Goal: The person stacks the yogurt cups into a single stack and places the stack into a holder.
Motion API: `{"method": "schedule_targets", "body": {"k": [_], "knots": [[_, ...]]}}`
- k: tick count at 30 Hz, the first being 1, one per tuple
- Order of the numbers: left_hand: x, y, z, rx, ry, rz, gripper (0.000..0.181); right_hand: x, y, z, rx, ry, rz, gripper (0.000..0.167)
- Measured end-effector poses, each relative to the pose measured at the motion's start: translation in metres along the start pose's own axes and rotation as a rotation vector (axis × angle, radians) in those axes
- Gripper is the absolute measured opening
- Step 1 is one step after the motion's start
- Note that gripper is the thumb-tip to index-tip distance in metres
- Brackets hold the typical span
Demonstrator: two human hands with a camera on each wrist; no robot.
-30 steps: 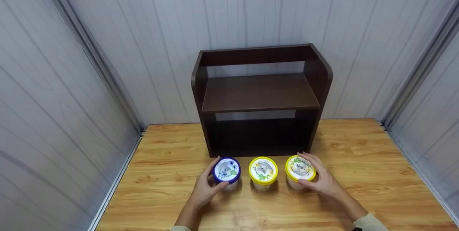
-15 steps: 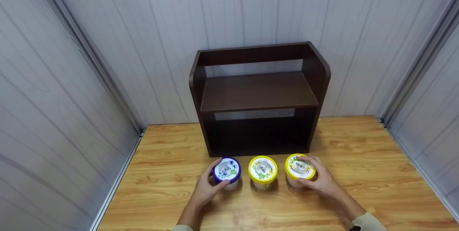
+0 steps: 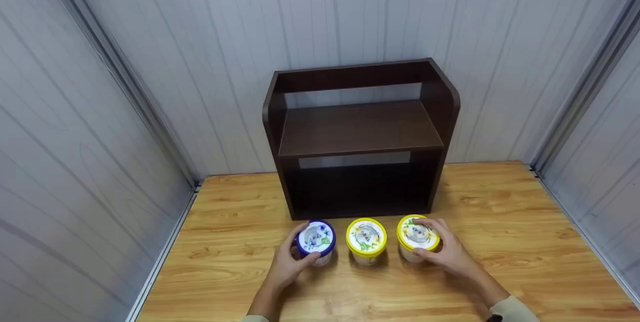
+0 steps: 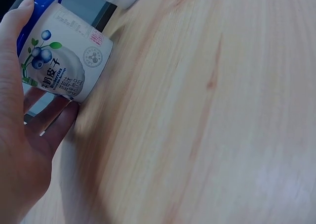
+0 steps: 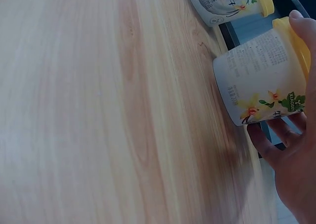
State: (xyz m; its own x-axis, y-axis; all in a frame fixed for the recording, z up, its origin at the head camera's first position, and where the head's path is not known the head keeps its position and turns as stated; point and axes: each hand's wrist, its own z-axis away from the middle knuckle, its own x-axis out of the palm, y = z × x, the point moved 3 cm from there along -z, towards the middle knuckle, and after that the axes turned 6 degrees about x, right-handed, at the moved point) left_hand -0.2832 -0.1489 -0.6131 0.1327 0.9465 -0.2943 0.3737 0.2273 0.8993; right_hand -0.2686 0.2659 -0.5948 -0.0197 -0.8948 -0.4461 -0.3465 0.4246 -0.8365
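Note:
Three lidded yogurt cups stand upright in a row on the wooden table. My left hand grips the blue-lidded cup at the row's left end, thumb at its near side and fingers round its far side. In the left wrist view this cup shows a blueberry print. At the right end, my right hand holds a yellow-lidded cup the same way; the right wrist view shows flowers printed on that cup. Between them stands another yellow-lidded cup, touched by neither hand.
A dark brown two-tier shelf stands just behind the cups, near the back wall. Wooden table extends to both sides and in front. Panelled side walls flank it, with metal strips along the corners.
The view has shifted slightly. Both hands keep their places on the outer cups, and the right hand's fingers sit slightly lower over the lid than a second ago.

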Motion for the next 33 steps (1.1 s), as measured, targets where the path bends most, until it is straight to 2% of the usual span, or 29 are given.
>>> {"method": "schedule_targets", "body": {"k": [3, 11, 14, 21, 25, 33], "knots": [[0.0, 0.0, -0.001, 0.007, 0.0, -0.023, 0.079, -0.001, -0.001, 0.0, 0.003, -0.001, -0.001, 0.068], [0.001, 0.0, -0.002, 0.009, -0.005, -0.029, 0.079, -0.007, -0.042, 0.003, 0.0, 0.016, 0.008, 0.064], [0.0, 0.0, -0.002, 0.008, -0.005, -0.018, 0.079, -0.007, -0.038, -0.001, -0.002, 0.019, 0.0, 0.065], [-0.001, 0.001, -0.002, 0.007, -0.006, -0.006, 0.08, -0.008, -0.014, -0.011, -0.028, 0.022, 0.0, 0.07], [0.0, -0.001, -0.002, 0.0, -0.008, 0.015, 0.079, -0.012, -0.015, -0.015, -0.041, 0.007, -0.014, 0.071], [0.0, 0.0, -0.001, -0.034, -0.002, 0.086, 0.084, -0.016, -0.025, -0.029, -0.107, 0.039, 0.003, 0.071]]}}
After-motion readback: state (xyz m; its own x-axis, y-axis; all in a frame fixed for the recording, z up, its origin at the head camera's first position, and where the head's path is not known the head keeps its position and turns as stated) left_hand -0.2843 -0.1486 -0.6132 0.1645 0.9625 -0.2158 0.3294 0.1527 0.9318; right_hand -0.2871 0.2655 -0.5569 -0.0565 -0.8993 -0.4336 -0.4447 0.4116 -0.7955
